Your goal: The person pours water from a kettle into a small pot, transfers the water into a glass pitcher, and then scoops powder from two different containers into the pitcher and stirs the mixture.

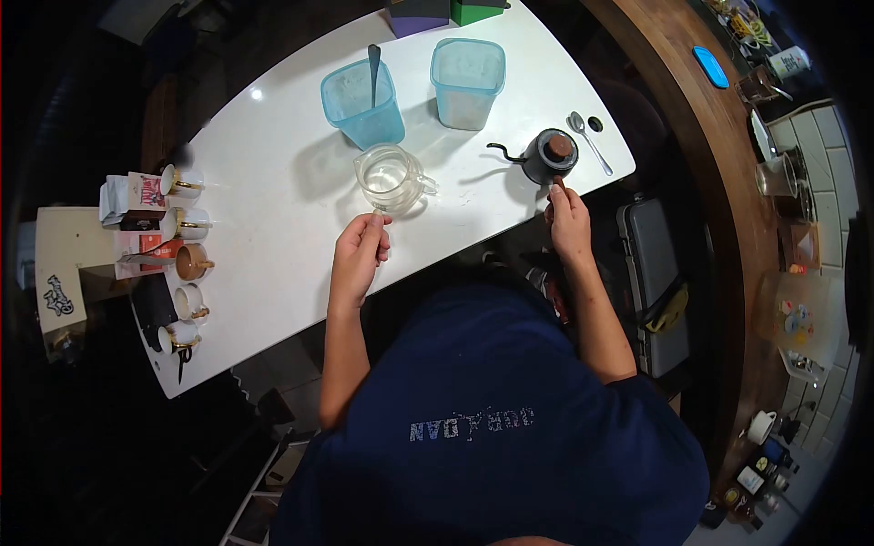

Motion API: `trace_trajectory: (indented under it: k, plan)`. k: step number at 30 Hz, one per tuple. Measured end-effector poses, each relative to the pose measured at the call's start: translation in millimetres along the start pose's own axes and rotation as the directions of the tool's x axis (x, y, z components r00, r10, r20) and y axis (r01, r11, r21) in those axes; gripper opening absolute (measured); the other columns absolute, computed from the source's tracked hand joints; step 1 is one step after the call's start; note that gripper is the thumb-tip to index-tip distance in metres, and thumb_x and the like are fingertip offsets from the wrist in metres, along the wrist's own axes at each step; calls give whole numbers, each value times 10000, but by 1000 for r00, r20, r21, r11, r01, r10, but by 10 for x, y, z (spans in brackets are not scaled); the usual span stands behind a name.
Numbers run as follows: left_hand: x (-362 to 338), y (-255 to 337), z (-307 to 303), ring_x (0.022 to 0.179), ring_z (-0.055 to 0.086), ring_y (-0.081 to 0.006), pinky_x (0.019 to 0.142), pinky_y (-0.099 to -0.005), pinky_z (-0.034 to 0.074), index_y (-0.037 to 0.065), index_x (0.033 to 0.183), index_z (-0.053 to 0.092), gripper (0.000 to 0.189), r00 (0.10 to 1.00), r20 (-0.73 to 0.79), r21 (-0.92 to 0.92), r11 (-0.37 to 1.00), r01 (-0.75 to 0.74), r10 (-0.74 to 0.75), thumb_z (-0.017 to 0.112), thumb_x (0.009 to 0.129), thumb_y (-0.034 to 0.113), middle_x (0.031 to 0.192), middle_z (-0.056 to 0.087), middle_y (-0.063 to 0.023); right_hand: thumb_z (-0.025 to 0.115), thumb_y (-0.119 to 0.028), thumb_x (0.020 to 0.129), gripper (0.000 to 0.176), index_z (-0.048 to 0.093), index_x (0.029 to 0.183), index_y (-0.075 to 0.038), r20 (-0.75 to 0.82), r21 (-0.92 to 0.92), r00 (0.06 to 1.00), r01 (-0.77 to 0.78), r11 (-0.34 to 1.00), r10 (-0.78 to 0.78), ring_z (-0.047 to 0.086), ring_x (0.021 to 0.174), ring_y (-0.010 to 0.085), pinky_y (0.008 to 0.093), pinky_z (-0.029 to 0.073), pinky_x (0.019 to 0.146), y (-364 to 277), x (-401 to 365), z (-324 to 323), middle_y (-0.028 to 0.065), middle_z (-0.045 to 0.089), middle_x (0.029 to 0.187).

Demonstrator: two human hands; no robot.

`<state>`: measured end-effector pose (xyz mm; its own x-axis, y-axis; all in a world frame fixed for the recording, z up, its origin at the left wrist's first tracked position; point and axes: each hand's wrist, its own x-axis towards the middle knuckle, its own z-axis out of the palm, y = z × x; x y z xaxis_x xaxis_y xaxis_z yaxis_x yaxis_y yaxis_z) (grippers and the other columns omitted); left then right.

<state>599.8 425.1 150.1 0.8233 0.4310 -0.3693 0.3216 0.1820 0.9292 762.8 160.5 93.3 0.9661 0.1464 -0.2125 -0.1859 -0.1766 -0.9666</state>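
My right hand [569, 223] grips the handle of a dark gooseneck kettle [543, 166], which has a brown lid knob and its thin spout turned left. The kettle is near the table's right end. My left hand [360, 249] is closed, thumb against curled fingers, close to the table's front edge. Whatever it holds, if anything, is hidden. Just beyond it stands a clear glass server [382, 176] with its handle to the right. Behind the server are a blue translucent container [350, 105] with a dark-handled utensil [374, 73] in it and a second blue container [467, 86].
A spoon [592, 144] lies right of the kettle. Several cups, including a brown cup [192, 261], line the white table's [273, 264] left end beside packets [137, 200]. Boxes [437, 14] stand at the back. A wooden counter [719, 200] runs along the right, above a grey case [654, 291].
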Motion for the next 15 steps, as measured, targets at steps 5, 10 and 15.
trace_trajectory:
  k: [5, 10, 15]
  plan:
    - [-40, 27, 219, 588, 429, -45, 538, -190, 341, 17, 997, 605, 317, 999, -43, 4, 1000, 8, -8, 494, 965, 313, 678, 492, 36, 490, -292, 941, 369, 585, 995, 60, 75, -23, 997, 37, 999, -35, 476, 594, 67, 229, 372, 518, -101, 177, -143, 18, 538, 709]
    - [-60, 18, 422, 586, 430, -40, 534, -186, 332, 34, 993, 603, 311, 997, -79, 8, 1000, 17, -16, 481, 967, 319, 679, 492, 38, 492, -285, 941, 310, 560, 859, 6, 156, -67, 985, 85, 994, -74, 448, 546, 65, 225, 346, 500, -187, 363, -250, -2, 494, 628]
    - [-82, 26, 590, 584, 429, -34, 531, -181, 320, 51, 990, 600, 309, 988, -148, 11, 999, 35, -33, 467, 970, 328, 683, 492, 40, 491, -288, 941, 300, 549, 845, -10, 232, -31, 972, 32, 999, -24, 429, 538, 60, 225, 330, 486, -232, 528, -331, -11, 481, 633]
